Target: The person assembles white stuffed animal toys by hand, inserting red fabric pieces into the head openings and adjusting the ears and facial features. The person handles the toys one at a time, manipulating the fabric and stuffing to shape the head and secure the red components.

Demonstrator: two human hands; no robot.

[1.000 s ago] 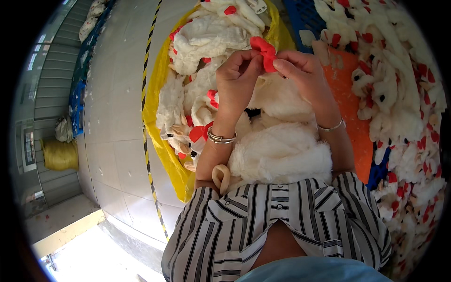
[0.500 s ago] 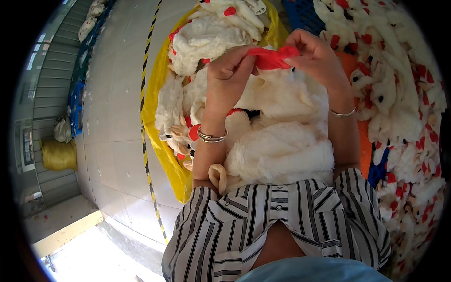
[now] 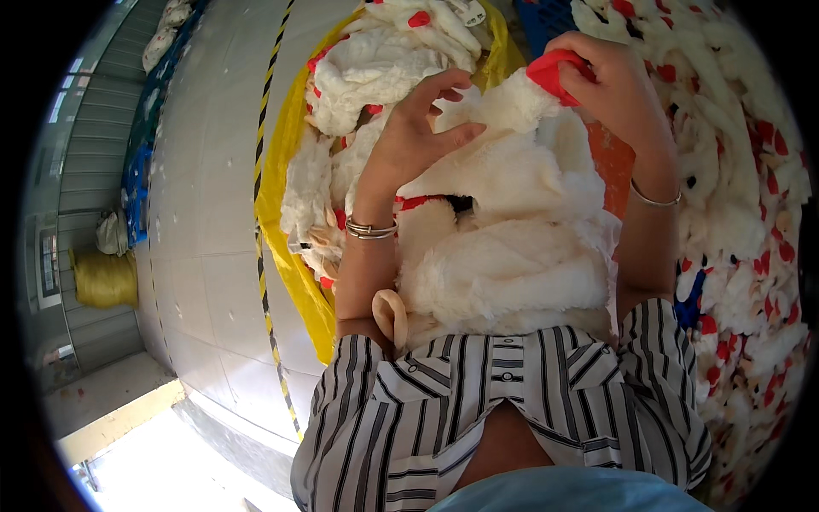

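A cream-white plush skin (image 3: 512,171) lies across my lap and stretches away from me, its fur soft and unstuffed. At its far end is a red fabric piece (image 3: 550,75), which my right hand (image 3: 610,90) pinches and holds up to the right. My left hand (image 3: 422,128) is off the red piece, over the white fur, with thumb and fingers spread. Near my left forearm a beige loop-shaped plush part (image 3: 390,317) sticks up. A red and black strip (image 3: 435,203) shows between folds of the fur.
A yellow bag (image 3: 290,247) on the left is full of white plush skins (image 3: 367,77) with red parts. Along the right a large heap of similar white and red pieces (image 3: 734,196) spreads out. An orange surface (image 3: 610,166) and a blue crate (image 3: 546,24) stand near my right hand.
My left hand has let go of the red piece and opened. My right hand has moved right with the red piece, pulling the attached white fur along.
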